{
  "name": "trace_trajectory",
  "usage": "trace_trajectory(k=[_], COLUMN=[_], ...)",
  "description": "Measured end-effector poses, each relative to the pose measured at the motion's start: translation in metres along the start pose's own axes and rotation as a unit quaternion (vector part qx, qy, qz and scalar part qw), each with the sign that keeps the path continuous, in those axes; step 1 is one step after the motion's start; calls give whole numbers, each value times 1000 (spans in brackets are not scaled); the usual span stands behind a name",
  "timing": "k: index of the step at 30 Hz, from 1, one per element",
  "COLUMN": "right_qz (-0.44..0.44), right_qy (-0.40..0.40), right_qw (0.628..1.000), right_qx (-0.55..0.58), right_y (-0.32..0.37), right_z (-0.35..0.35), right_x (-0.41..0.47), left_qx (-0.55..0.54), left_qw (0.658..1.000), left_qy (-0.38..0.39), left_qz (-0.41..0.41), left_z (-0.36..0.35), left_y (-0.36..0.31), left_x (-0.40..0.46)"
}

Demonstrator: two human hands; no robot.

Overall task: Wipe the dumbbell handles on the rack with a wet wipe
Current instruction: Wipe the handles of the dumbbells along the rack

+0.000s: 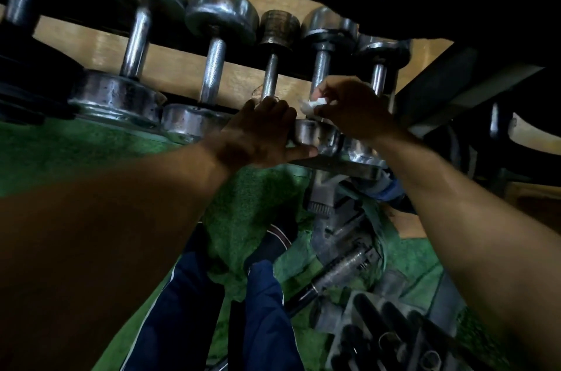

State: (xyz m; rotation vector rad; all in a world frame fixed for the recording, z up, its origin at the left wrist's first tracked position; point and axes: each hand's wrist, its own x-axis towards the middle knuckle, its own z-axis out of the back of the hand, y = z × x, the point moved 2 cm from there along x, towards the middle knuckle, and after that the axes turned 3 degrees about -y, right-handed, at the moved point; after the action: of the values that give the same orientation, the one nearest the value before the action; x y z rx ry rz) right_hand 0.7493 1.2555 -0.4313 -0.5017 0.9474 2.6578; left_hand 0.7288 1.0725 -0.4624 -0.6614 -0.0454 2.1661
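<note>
Dumbbells [212, 67] lie side by side on the rack [343, 165], handles running front to back. The left hand [258, 131] rests on the near head of the rack's middle dumbbell. Just right of it, the right hand [349, 109] holds the wipe [312, 105] against the next handle [321, 67]. Below the rack, on the mat [252, 219], lie what seem to be bars and plates [343, 249].

Both hands forward, left [261, 127] flat, right [349, 106] pinching.
</note>
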Motion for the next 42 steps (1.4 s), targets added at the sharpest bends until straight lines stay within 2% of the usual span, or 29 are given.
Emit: trace_trajectory(k=[3,7,12,14,17,22,25,27,31,35,38,42], right_qz=[-48,-68,33,49,72,125,147,150,213,154,179,130], right_qy=[-53,-42,-135,-150,-111,76,138,141,61,-6,39,60], right_qw=[997,996,988,986,987,982,966,959,932,936,929,937], right_qx=[-37,36,-60,-62,-97,-122,-159,-192,-286,-316,-322,-319], right_y=[-13,-10,0,8,15,11,17,22,26,22,25,29], right_z=[-6,-12,-7,-3,-1,3,13,17,13,10,-2,-9], right_x=[2,3,1,2,2,5,4,5,16,34,26,21], left_qx=[1,13,5,2,7,9,6,4,-2,3,1,2], left_qw=[1000,1000,1000,1000,1000,999,999,999,999,1000,999,999], left_qy=[-5,-16,-8,-10,-19,-32,-39,-40,-35,-31,-38,-46], left_qz=[1,-1,-3,-5,-5,-3,-3,-4,-1,1,1,1], left_z=[0,-2,-2,-2,-1,-5,-7,-6,-4,-4,-7,-7], left_y=[-1,0,0,1,1,1,2,1,0,-1,0,1], left_x=[-1,-1,-2,-3,-3,-1,0,-1,-1,-1,-1,0])
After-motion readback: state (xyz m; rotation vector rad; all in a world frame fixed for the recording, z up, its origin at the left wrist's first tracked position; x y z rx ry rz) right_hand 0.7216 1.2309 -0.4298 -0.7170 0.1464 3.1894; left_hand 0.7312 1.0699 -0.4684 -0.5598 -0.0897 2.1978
